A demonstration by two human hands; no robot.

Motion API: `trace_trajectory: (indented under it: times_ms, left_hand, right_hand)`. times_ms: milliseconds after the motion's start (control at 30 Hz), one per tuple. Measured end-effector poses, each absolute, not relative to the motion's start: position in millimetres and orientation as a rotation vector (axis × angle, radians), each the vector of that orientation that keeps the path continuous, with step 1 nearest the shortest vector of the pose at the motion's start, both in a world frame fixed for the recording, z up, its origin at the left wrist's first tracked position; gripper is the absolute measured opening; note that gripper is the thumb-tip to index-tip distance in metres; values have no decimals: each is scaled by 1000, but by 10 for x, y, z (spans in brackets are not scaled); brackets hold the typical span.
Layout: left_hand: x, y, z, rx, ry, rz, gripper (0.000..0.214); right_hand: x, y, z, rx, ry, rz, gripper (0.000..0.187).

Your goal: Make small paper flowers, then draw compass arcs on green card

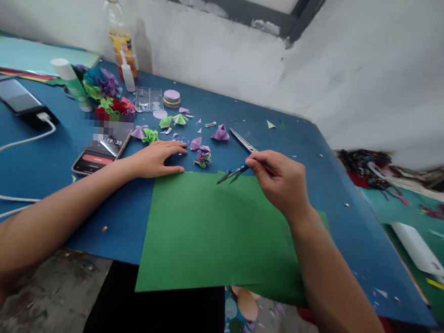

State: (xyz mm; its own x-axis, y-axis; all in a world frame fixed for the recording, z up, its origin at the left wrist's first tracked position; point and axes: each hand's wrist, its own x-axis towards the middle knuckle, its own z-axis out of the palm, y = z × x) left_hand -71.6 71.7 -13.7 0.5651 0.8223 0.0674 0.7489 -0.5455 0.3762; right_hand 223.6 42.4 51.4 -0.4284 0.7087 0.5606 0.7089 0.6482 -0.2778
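A sheet of green paper (217,232) lies in front of me, its near edge hanging past the table edge. My left hand (157,159) rests flat with fingers spread at the sheet's far left corner. Above the paper, my right hand (279,183) is closed on a blue drawing compass (237,172), its two legs slightly apart and pointing down to the left. Just behind that hand lies a pair of scissors (243,140); the hand hides most of its handles. Folded purple paper pieces (221,133) and a purple-green one (203,158) sit beyond the paper.
Left of my arm are a phone (103,150), a glue stick (73,85) and crumpled paper flowers (102,84). A bottle (119,35) stands by the wall, near a stack of paper circles (172,98). A white power bank (418,249) lies on the right-hand table.
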Motion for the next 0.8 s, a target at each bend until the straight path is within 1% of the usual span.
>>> trace_trajectory:
  times_ms: [800]
  left_hand:
    - [-705, 705, -129, 2496, 1274, 368, 60]
  right_hand:
    - [2214, 384, 523, -1095, -2234, -62, 15]
